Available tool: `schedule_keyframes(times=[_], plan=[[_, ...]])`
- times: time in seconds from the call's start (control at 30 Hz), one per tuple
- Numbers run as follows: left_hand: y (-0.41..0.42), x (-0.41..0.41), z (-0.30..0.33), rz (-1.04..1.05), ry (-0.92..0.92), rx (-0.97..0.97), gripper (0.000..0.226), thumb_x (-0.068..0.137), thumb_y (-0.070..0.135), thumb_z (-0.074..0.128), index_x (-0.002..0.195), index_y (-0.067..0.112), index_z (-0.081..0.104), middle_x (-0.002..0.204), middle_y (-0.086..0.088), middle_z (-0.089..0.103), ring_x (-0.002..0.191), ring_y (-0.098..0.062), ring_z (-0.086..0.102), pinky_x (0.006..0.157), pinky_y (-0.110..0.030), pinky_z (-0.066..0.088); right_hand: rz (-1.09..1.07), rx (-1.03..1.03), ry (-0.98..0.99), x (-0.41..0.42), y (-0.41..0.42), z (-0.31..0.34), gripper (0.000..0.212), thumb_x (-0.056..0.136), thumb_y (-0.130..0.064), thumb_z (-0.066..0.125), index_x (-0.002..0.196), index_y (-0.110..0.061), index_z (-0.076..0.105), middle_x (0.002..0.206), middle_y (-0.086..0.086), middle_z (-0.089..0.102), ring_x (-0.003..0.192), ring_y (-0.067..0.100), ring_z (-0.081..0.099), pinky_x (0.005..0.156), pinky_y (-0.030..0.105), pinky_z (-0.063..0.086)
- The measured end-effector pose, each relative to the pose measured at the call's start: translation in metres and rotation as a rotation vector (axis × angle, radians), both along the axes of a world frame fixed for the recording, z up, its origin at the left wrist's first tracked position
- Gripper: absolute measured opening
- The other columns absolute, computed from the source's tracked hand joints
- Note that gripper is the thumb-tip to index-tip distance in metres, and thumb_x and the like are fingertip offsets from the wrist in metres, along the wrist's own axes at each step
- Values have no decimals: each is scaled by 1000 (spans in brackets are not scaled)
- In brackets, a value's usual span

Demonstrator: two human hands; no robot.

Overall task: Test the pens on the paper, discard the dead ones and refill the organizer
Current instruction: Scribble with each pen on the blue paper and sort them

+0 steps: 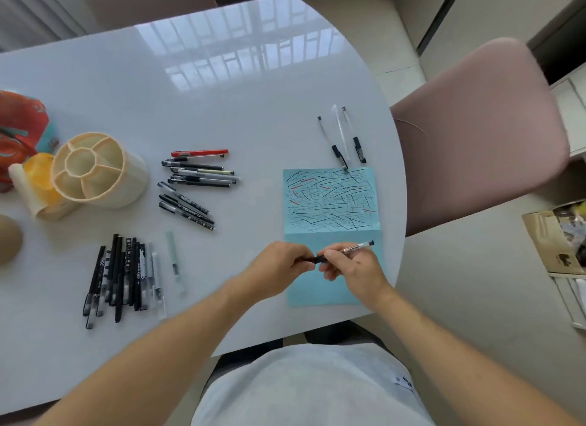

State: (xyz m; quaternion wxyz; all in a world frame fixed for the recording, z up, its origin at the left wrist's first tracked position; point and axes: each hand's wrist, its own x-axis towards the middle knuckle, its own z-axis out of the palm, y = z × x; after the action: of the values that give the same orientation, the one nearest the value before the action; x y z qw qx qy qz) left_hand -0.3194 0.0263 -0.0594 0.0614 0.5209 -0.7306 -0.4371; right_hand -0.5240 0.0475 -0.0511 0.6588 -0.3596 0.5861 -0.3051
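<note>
The cream organizer (95, 172) lies tipped at the table's left, its divided compartments facing the camera and holding no pens. Over the lower half of the blue paper (329, 286) both hands grip one pen (355, 247): clear barrel with an orange label, dark end cap, black near end. Its long axis runs from lower left to upper right, cap end up and to the right. The left hand (279, 267) curls its fingers round the black end; the right hand (352, 267) pinches the barrel (the tip is hidden). The paper's upper half is covered in black and red strokes. Three pens (344, 137) lie just beyond it, and two loose groups (196, 172) and (123, 273) rest on the white table (222, 92).
</note>
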Motion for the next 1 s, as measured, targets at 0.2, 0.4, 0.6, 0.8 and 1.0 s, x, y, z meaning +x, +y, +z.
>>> schedule_keyframes(times=[0.2,0.4,0.6,0.8,1.0], plan=[[-6,12,-5,94,-134,-222,14,93,27,65,96,18,74,86,3,70,78,-20,63,69,-30,47,-371,41,81,-13,-23,-1,23,90,-14,64,76,-1,75,63,14,68,50,21,58,49,31,48],[2,46,-13,117,-201,-327,10,92,31,68,95,22,71,97,9,72,89,-19,66,71,-33,54,-224,-70,175,-23,-42,-9,16,97,-10,66,83,-14,74,74,3,74,68,18,72,66,34,62],[6,29,-20,-72,-140,-349,9,86,23,74,89,15,71,114,3,72,116,-17,64,88,-31,54,85,-246,420,34,-42,-24,11,90,-21,67,92,-28,75,84,-10,78,70,7,72,72,28,57],[10,32,-27,-70,-145,-313,10,89,26,70,90,16,70,125,6,68,129,-12,54,96,-29,49,244,-354,574,46,-48,-26,14,92,-22,67,99,-27,78,94,-15,77,78,9,71,81,28,55],[7,32,-26,-48,-145,-281,11,90,27,69,89,16,70,121,7,70,127,-11,56,97,-25,45,259,-377,714,34,-53,-27,8,88,-22,66,83,-24,71,65,-11,69,63,9,62,64,25,44]])
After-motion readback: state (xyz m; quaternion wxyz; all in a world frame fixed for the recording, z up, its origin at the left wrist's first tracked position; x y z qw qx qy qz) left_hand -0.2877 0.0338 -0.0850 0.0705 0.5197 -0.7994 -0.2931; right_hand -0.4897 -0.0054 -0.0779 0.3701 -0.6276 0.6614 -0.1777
